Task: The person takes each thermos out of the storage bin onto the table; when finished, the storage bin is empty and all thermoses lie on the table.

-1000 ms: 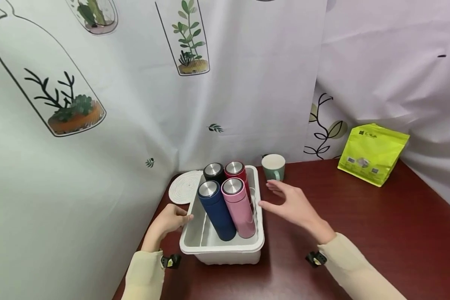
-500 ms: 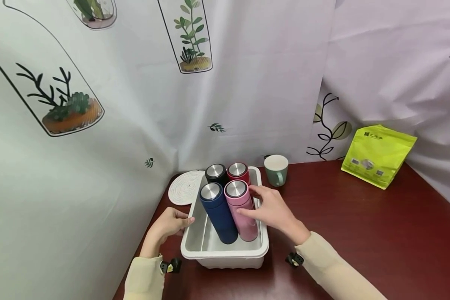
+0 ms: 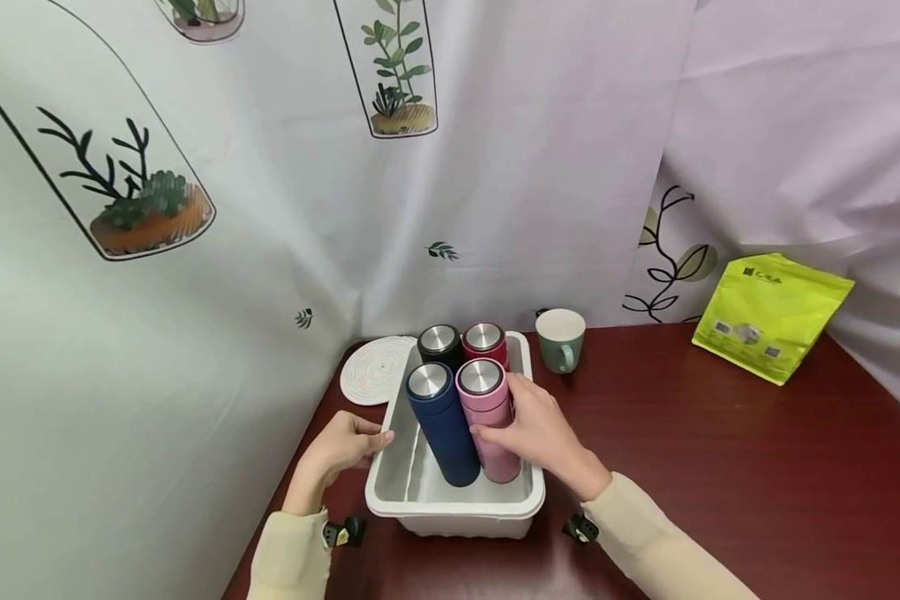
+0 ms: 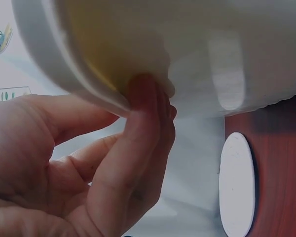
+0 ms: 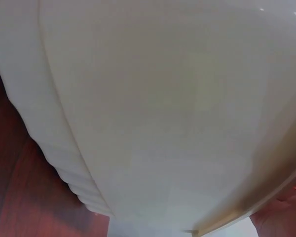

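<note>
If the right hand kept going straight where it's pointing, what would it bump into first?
The pink bottle, which the right hand grips. Past that, probably the blue bottle, though depth is hard to judge.

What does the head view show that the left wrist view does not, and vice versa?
Only the head view shows the right hand holding the pink bottle, the blue bottle, red bottle and black bottle, the green mug and the yellow-green bag.

Only the left wrist view shows the fingertips tucked under the rim of the white tub.

Both show the left hand, the tub, the round mat, the table and printed wall cloth.
</note>
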`<state>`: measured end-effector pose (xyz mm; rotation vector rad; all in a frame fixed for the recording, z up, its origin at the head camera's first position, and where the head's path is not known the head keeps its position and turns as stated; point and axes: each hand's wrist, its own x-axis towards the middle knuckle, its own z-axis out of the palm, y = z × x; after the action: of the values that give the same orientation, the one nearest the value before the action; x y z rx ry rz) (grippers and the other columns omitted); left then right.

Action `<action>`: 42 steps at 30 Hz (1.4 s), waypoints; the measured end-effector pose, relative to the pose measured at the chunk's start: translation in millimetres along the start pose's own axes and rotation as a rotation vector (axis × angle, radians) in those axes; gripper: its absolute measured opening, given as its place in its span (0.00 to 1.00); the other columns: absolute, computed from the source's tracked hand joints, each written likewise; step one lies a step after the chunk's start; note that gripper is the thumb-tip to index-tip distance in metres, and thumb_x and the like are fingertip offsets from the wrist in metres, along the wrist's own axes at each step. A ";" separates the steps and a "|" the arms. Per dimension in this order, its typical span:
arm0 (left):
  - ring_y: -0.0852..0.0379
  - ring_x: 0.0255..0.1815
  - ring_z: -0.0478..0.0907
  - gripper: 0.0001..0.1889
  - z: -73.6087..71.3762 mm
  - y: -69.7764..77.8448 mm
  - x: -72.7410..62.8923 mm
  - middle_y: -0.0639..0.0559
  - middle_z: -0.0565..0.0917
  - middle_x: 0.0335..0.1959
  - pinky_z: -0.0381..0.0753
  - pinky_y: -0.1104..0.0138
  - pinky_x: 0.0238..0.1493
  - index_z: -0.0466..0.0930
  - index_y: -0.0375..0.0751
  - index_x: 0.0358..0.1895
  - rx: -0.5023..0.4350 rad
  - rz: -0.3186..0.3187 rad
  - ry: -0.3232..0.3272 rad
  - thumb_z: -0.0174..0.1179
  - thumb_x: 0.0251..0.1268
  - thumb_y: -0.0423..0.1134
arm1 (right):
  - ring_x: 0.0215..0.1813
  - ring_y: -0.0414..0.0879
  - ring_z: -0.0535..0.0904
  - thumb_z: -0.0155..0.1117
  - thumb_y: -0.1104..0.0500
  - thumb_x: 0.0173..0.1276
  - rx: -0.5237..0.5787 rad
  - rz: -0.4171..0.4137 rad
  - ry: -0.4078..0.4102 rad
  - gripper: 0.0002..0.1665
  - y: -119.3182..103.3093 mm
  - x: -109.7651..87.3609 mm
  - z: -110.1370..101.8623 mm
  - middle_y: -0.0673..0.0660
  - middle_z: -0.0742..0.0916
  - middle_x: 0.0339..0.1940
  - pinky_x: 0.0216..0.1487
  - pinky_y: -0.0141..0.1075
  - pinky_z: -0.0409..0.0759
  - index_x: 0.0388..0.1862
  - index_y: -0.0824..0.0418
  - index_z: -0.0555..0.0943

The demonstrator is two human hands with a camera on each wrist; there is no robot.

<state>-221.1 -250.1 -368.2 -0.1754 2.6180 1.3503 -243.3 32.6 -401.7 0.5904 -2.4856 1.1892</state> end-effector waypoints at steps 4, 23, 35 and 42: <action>0.40 0.38 0.86 0.17 -0.6 0.4 -0.1 0.29 0.85 0.42 0.88 0.54 0.35 0.81 0.19 0.48 -0.002 -0.006 0.008 0.65 0.63 0.33 | 0.45 0.46 0.82 0.82 0.49 0.44 0.011 -0.002 0.035 0.38 -1.5 0.9 1.9 0.53 0.85 0.45 0.46 0.41 0.83 0.53 0.60 0.78; 0.40 0.37 0.86 0.16 -1.3 4.9 -1.4 0.33 0.86 0.39 0.88 0.55 0.34 0.82 0.20 0.47 0.001 -0.016 0.015 0.67 0.61 0.32 | 0.39 0.40 0.79 0.82 0.53 0.40 0.101 -0.100 0.262 0.35 -12.8 -1.2 -8.6 0.49 0.83 0.38 0.40 0.38 0.84 0.48 0.58 0.79; 0.40 0.38 0.86 0.17 -4.8 0.4 -1.0 0.29 0.84 0.42 0.88 0.55 0.36 0.81 0.19 0.48 -0.036 -0.029 -0.002 0.66 0.61 0.31 | 0.45 0.44 0.81 0.82 0.55 0.39 0.123 -0.198 0.348 0.40 -32.8 -2.3 -28.0 0.53 0.84 0.43 0.46 0.33 0.83 0.54 0.63 0.77; 0.42 0.37 0.87 0.17 -4.4 0.9 -0.5 0.30 0.85 0.42 0.88 0.56 0.35 0.81 0.20 0.48 -0.023 -0.028 0.002 0.66 0.62 0.32 | 0.48 0.45 0.80 0.82 0.58 0.41 0.156 -0.240 0.370 0.46 -45.5 -2.6 -45.1 0.56 0.84 0.50 0.49 0.21 0.78 0.62 0.62 0.74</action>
<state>-221.3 -253.2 -364.9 -0.2160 2.5924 1.3716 -213.6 43.1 -345.8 0.6234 -1.9702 1.2729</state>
